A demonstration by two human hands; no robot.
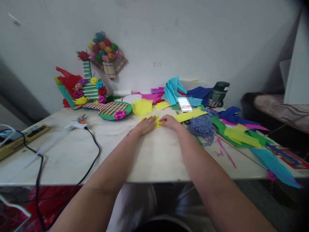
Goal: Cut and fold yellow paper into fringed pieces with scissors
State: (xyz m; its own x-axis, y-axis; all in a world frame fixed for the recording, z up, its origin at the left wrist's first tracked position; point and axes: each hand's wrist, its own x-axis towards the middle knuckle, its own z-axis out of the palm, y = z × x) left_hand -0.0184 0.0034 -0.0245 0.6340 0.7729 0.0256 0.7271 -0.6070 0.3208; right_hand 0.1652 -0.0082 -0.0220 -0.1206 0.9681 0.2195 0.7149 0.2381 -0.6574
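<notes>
A small piece of yellow paper (157, 121) lies on the white table (154, 154) between my hands. My left hand (146, 124) rests flat on its left part, fingers stretched toward the right. At its right edge, my right hand (169, 122) has its fingers bent and drawn together on the paper; the fingertips are small in view. Just behind lies a stack of yellow paper squares (142, 106). A long yellow strip (190, 115) extends to the right, beside my right hand.
Blue-purple yarn (202, 127) and coloured paper lie at right, with a dark bottle (218, 94) behind. On the left are a flower-decorated paper guitar (115, 110), a glue gun (78, 124) with its black cord, and a power strip (29, 138).
</notes>
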